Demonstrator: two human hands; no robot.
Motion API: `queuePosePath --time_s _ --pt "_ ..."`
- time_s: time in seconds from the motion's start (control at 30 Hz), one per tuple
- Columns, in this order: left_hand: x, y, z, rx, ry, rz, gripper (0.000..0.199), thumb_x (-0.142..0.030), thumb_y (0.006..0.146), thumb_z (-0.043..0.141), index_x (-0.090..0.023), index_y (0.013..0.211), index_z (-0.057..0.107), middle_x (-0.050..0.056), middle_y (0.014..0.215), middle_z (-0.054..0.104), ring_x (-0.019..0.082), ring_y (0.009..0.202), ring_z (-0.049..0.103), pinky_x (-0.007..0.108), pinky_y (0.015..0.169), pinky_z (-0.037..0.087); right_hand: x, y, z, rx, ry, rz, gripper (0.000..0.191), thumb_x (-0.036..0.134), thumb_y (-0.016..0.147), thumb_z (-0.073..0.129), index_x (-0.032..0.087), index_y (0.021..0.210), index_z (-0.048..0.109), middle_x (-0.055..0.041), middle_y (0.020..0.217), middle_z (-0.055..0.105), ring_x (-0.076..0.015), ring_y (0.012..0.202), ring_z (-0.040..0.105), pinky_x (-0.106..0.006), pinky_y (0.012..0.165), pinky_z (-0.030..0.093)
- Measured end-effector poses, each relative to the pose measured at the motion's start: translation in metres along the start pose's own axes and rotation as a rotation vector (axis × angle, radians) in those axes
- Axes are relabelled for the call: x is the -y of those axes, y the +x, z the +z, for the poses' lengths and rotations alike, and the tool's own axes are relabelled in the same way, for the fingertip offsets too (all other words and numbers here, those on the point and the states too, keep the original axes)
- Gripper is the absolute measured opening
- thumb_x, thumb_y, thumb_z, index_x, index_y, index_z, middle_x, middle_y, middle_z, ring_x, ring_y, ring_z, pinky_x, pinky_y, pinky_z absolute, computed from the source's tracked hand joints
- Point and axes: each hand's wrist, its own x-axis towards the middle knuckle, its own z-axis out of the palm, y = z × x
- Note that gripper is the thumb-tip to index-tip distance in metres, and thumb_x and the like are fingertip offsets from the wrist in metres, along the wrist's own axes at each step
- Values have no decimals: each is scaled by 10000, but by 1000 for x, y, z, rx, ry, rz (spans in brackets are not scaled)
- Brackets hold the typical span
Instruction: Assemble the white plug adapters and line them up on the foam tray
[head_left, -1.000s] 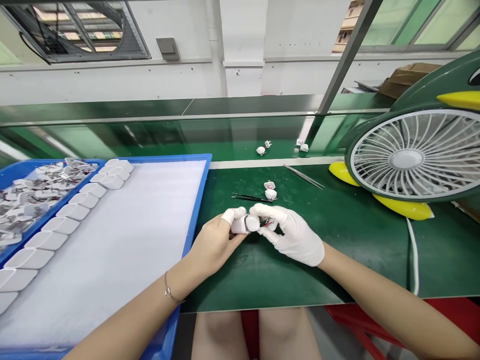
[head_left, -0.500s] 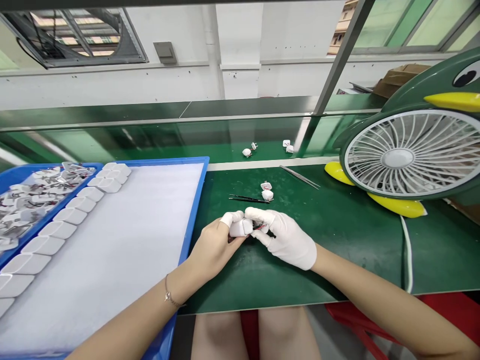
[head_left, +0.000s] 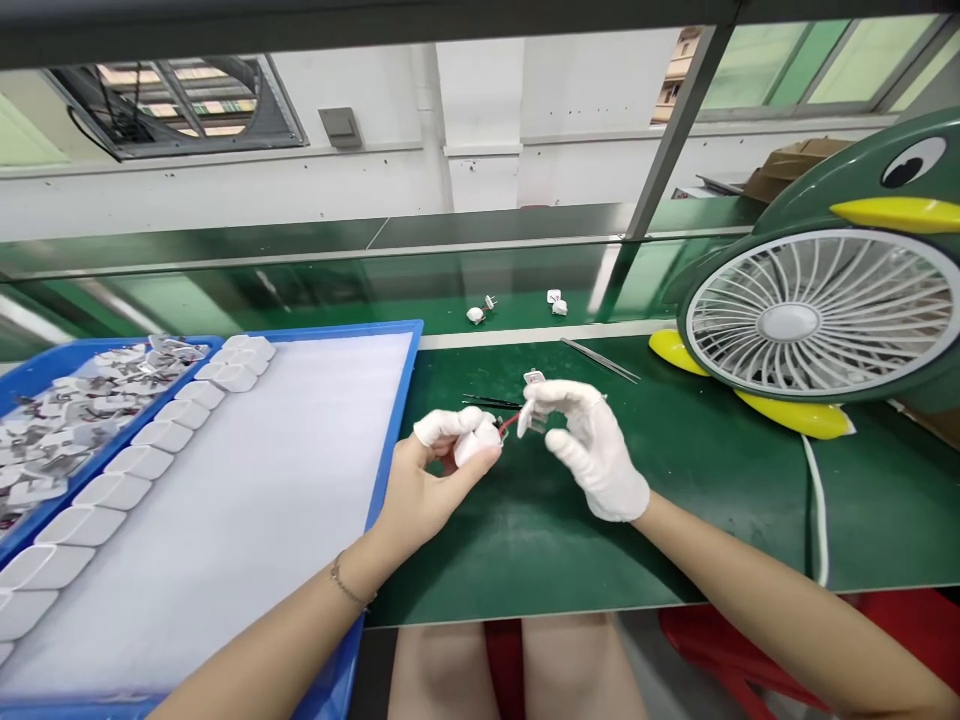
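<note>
My left hand (head_left: 442, 465), with white covers on some fingers, grips a rounded white housing (head_left: 475, 440) over the green table. Red wire runs from the housing to a small white plug part (head_left: 527, 418) at the fingertips of my right hand (head_left: 596, 450). That hand wears a white glove; its thumb stands apart from the part, and the fingers are bent around the part's upper edge. Just behind the hands lie black tweezers (head_left: 491, 402) and another small white piece (head_left: 534, 377), partly hidden by the glove.
At the left, a blue tray (head_left: 397, 400) holds a row of white housings (head_left: 142, 462) beside a blue bin of white parts (head_left: 97, 400). Silver tweezers (head_left: 600, 360) lie near a green fan (head_left: 787, 320) at right. More white pieces (head_left: 475, 315) rest farther back.
My hands have drawn apart; the right one moved right with the plug part, baring the red wire between it and the housing. The camera view has shifted slightly.
</note>
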Motion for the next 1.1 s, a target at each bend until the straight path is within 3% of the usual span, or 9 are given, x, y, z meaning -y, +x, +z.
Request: queuePosePath --time_s 0.13,0.2,0.3,0.43,0.57,0.7,0.87,1.0,1.1 --pt "-7 -2 10 -61 -275 -277 321 -342 725 721 -190 855 469 -13 670 647 93 532 574 172 418 430 3 -7 27 -72 -166 -198 575 343 707 750 215 1180 449 -115 1162 503 -261 1097 523 -432 882 503" --pt "-6 -2 11 -8 -302 -347 316 -347 731 719 -185 829 465 -16 653 650 71 479 540 167 414 428 5 -8 35 -106 -191 -220 541 282 715 748 223 1171 462 -89 1107 544 -230 1046 560 -389 853 521" --pt "-2 1 7 117 -296 -377 281 -334 763 698 -176 796 467 -23 617 636 65 458 538 162 415 424 8 -6 32 -50 -206 -197 428 279 747 740 235 1115 525 -43 1024 622 -190 982 608 -339 851 527" --pt "1 4 -3 223 -229 -304 208 -305 816 646 -181 866 487 -14 683 658 90 573 611 183 515 485 7 -1 19 1 -190 -203 425 250 744 755 230 1116 551 -34 1046 651 -166 983 623 -306 872 528" --pt "3 4 -4 288 -110 -277 235 -313 812 648 -184 955 514 16 838 677 122 731 649 230 649 542 4 4 15 51 -181 -247 364 225 779 716 226 1108 559 -62 1131 619 -201 1096 572 -389 968 472" --pt "5 1 -1 296 -141 -319 222 -341 796 655 -181 890 534 -9 794 617 100 626 603 238 588 560 1 4 16 38 -182 -179 357 256 758 730 216 1057 538 -61 1043 624 -204 993 599 -392 890 501" --pt "1 -1 -2 322 -7 -205 246 -342 818 625 -193 1004 564 3 832 620 108 651 591 237 579 552 0 2 15 110 -177 -301 270 211 793 676 225 1020 529 -43 985 621 -183 957 600 -360 869 505" --pt "4 -3 -3 298 187 -67 263 -329 802 644 -206 907 437 -13 805 626 135 723 641 248 634 551 7 -4 16 169 -162 -140 598 224 757 663 185 1286 388 -133 1247 503 -243 1159 510 -436 989 445" --pt "14 -6 -4 227 325 117 355 -290 780 670 -222 941 361 -21 797 609 137 705 653 240 611 539 14 -5 16 270 -183 -176 725 253 758 633 171 1386 281 -156 1353 408 -279 1260 417 -469 1039 394"
